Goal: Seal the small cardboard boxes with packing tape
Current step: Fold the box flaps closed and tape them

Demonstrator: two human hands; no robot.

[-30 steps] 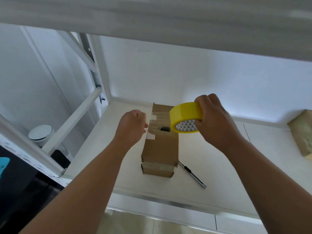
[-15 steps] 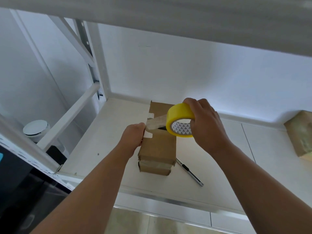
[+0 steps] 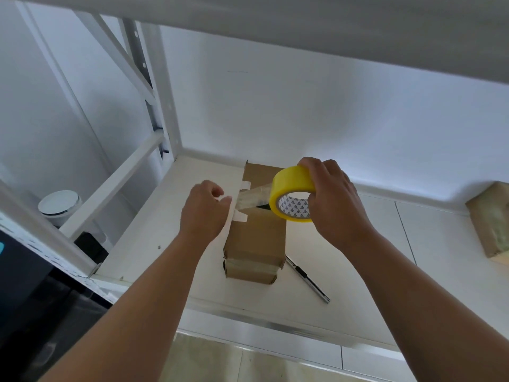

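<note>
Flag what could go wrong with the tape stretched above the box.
The tape strip stretched between left hand and tape roll may twist or land crooked. Right hand holds the roll, so nothing visibly steadies the box; pressing could tip it. The utility knife beside it could get knocked.

The box (image 3: 254, 238) stands on the shelf (image 3: 154, 244), just right of the left hand (image 3: 203, 213). Above it, the tape strip (image 3: 252, 198) stretches from that hand to the tape roll (image 3: 289, 186) in the right hand (image 3: 336, 199).
</note>
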